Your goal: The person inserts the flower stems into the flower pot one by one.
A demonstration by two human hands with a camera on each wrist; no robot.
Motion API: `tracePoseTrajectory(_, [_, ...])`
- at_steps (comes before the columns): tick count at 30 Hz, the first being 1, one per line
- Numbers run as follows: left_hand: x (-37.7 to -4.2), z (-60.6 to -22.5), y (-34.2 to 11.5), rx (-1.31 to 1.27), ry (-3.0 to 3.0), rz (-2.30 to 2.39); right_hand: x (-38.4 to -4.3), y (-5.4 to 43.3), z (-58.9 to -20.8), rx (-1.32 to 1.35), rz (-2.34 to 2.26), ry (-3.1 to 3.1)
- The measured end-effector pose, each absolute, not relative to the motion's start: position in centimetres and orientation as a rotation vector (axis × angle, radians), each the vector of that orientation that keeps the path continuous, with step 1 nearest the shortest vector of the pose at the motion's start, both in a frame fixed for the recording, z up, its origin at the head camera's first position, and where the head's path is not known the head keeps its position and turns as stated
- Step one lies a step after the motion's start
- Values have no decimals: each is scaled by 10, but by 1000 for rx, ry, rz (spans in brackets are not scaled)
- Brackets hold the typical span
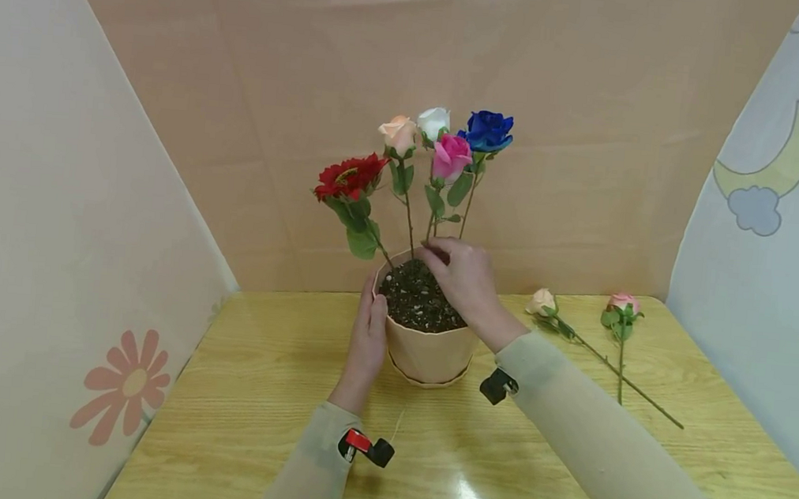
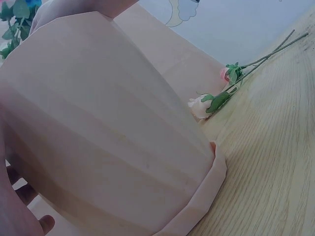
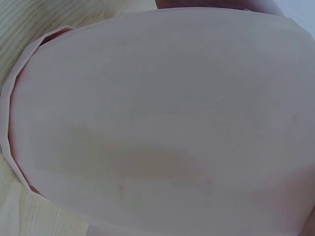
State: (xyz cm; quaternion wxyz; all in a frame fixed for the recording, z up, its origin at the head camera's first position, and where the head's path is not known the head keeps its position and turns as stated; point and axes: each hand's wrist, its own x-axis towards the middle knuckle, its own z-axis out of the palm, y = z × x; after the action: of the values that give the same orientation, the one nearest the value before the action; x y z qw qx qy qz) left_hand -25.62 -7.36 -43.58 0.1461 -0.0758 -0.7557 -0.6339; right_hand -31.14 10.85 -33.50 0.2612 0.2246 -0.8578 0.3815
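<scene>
A pale peach flower pot (image 1: 429, 355) filled with dark soil (image 1: 415, 302) stands on a matching saucer. My left hand (image 1: 366, 338) holds the pot's left side, with the thumb near the rim and the fingers round the wall. Over the soil, my right hand (image 1: 461, 279) pinches the lower stem of a magenta rose (image 1: 452, 157). Around it in the pot stand a red flower (image 1: 350, 177), a peach rose (image 1: 398, 134), a white rose (image 1: 433, 122) and a blue rose (image 1: 488, 131). The pot wall (image 3: 162, 113) fills the right wrist view.
To the pot's right, a cream rose (image 1: 541, 301) and a pink rose (image 1: 624, 303) lie on the wooden table (image 1: 251, 395), their stems crossing. A peach backdrop (image 1: 276, 112) rises behind the table, with patterned white sheets at both sides.
</scene>
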Motion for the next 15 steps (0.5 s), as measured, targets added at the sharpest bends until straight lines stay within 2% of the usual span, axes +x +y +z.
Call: tracePoseTrajectory(15, [-254,-433,-73,-190,-2189,-1822,-306,112,-332,523,1176,-2327])
